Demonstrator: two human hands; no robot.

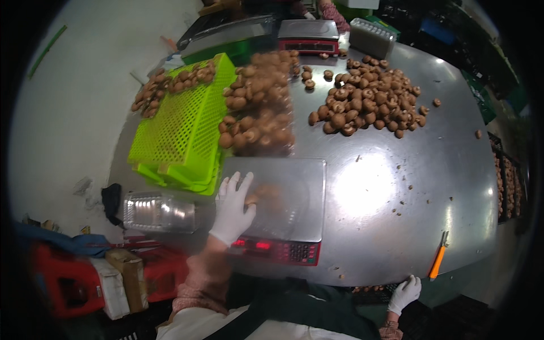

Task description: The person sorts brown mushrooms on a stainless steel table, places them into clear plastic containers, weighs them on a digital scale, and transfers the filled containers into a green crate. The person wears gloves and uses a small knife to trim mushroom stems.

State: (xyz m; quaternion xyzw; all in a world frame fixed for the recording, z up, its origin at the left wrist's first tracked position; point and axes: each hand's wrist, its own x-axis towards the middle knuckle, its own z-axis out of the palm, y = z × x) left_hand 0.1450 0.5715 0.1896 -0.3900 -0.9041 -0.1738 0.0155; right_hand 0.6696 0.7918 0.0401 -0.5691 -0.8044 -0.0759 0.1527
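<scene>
My left hand (234, 207), in a white glove, lies over the left part of the metal plate of a digital scale (297, 195). A small mushroom (251, 199) shows beside its thumb; whether the fingers hold it I cannot tell. My right hand (406, 293), also gloved, rests at the table's front edge with nothing seen in it. To its upper right lies an orange-handled tool (437, 261) with a thin metal end. Filled clear packs of mushrooms (257, 131) stand behind the scale. A big heap of loose brown mushrooms (369, 97) sits further right on the metal table.
An upturned green plastic basket (174, 123) with mushroom packs on top stands left of the scale. Clear plastic trays (159, 212) lie nearer me. Across the table are a second scale (308, 32) and a co-worker's sleeve (335, 16). Crates of mushrooms (508, 182) stand at right.
</scene>
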